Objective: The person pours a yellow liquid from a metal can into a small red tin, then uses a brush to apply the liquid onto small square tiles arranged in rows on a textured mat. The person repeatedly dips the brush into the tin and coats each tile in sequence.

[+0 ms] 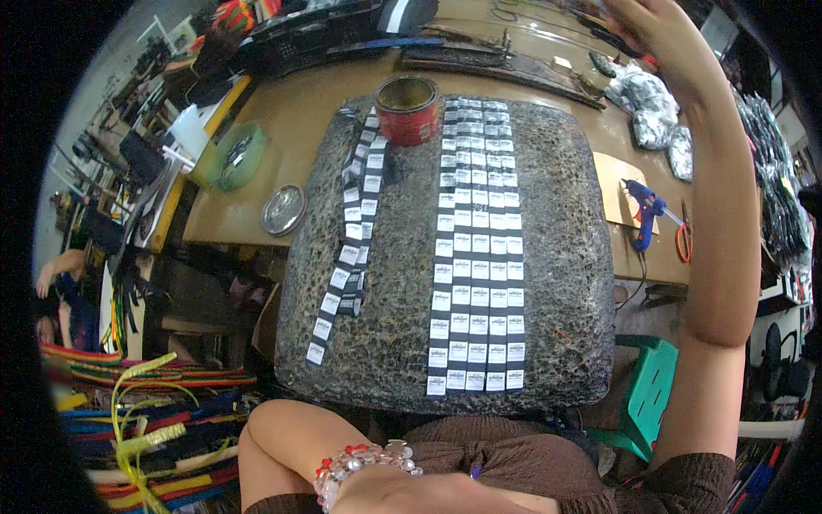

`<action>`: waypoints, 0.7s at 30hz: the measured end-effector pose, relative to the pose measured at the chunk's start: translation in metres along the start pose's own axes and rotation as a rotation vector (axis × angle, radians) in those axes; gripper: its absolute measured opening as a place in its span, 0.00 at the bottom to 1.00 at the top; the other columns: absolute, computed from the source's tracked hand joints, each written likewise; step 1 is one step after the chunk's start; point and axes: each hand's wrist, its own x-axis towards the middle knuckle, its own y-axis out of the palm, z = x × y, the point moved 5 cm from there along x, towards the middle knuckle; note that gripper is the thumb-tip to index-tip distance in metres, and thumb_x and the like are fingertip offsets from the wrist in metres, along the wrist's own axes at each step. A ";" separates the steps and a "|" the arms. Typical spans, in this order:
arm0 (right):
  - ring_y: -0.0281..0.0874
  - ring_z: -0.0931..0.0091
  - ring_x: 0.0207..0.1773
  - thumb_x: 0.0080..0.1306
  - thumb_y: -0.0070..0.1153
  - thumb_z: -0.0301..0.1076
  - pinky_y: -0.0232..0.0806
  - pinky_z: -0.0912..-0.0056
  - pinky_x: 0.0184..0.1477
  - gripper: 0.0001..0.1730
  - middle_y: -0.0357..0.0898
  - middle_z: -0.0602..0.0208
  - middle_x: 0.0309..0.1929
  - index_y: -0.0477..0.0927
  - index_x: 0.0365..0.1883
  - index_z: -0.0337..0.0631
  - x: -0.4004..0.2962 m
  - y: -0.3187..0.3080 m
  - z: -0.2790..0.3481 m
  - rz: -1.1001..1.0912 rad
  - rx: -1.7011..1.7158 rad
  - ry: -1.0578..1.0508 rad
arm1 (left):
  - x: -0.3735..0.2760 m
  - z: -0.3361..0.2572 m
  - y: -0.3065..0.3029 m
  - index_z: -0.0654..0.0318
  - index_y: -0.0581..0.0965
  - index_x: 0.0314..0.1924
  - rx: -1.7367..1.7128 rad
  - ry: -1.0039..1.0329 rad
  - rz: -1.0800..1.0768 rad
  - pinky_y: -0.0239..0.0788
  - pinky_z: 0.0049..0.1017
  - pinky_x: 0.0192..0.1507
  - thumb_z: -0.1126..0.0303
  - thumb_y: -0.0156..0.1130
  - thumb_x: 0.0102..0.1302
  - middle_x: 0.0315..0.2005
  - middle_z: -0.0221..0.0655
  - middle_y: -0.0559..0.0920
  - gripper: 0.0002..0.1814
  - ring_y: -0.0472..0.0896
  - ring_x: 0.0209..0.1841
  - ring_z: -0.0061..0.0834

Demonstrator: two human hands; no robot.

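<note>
My left hand (417, 491) lies across my lap at the bottom edge, with a bead bracelet (359, 466) at its wrist; its fingers are not clearly visible. My right hand (642, 29) is raised to the top right edge and partly cut off, so whether it holds anything is unclear. Before me, a dark, pitted block (404, 257) bears several parallel black strips with white printed labels (478, 270). A loose label strip (340, 276) runs crookedly down the left side, partly folded over itself. An open red tin can (407, 112) stands at the far end, between the strips.
A round metal lid (283, 210) and a green bowl (237, 157) sit on the table to the left. On the right are a blue glue gun (644, 212), orange-handled scissors (684, 241), plastic-wrapped bundles (648, 109) and a green stool (652, 392). Another person's arm (61, 270) shows far left.
</note>
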 end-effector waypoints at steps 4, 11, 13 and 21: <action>0.71 0.83 0.34 0.72 0.54 0.43 0.61 0.78 0.35 0.15 0.74 0.77 0.26 0.80 0.35 0.40 -0.077 0.026 -0.024 0.171 0.009 -0.200 | 0.013 -0.026 -0.030 0.55 0.77 0.36 0.063 -0.204 0.123 0.64 0.27 0.27 0.64 0.61 0.64 0.32 0.36 0.81 0.05 0.75 0.26 0.27; 0.74 0.67 0.40 0.62 0.61 0.41 0.59 0.56 0.44 0.05 0.76 0.71 0.32 0.82 0.34 0.54 -0.200 0.138 -0.075 0.229 -0.310 -0.302 | 0.018 -0.052 -0.188 0.49 0.61 0.73 2.728 -0.560 0.458 0.40 0.60 0.72 0.41 0.57 0.66 0.75 0.43 0.53 0.40 0.49 0.76 0.54; 0.75 0.67 0.40 0.62 0.61 0.40 0.59 0.56 0.45 0.05 0.76 0.71 0.32 0.81 0.32 0.51 -0.186 0.169 -0.091 0.116 -0.419 -0.320 | 0.005 -0.057 -0.214 0.45 0.59 0.74 2.759 -0.778 0.388 0.37 0.61 0.72 0.36 0.52 0.66 0.75 0.45 0.52 0.42 0.49 0.76 0.53; 0.74 0.70 0.39 0.61 0.61 0.39 0.59 0.56 0.44 0.04 0.75 0.73 0.31 0.80 0.31 0.54 -0.120 0.223 -0.118 -0.162 -0.529 -0.356 | -0.002 -0.060 -0.223 0.46 0.60 0.74 2.729 -0.662 0.384 0.35 0.59 0.72 0.36 0.53 0.65 0.75 0.45 0.53 0.42 0.49 0.76 0.50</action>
